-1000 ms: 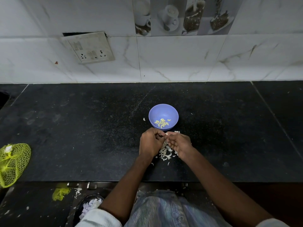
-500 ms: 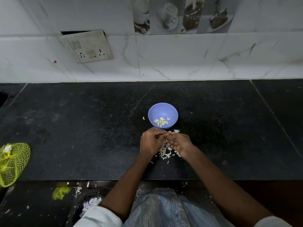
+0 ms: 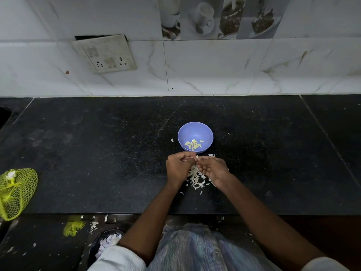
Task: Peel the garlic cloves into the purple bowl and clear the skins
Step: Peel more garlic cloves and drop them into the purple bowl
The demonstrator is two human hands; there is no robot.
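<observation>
Pinching one garlic clove [image 3: 196, 157] between both hands [image 3: 195, 163] just in front of the purple bowl [image 3: 195, 132], you've barely moved since before; peeling continues, skins [image 3: 196, 178] piled on the surface beneath.

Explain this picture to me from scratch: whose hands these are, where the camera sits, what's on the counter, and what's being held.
There is no machine here. A person wears a wide-angle camera on the head, so this one view looks down at their own two bare hands over a black counter.

The left hand and the right hand meet just in front of a purple bowl, pinching a small pale piece between them, probably a garlic clove being peeled; it is too small to be sure.

Peeled cloves lie in the bowl. Loose skins are piled under the hands. A yellow net bag lies at the far left.
</observation>
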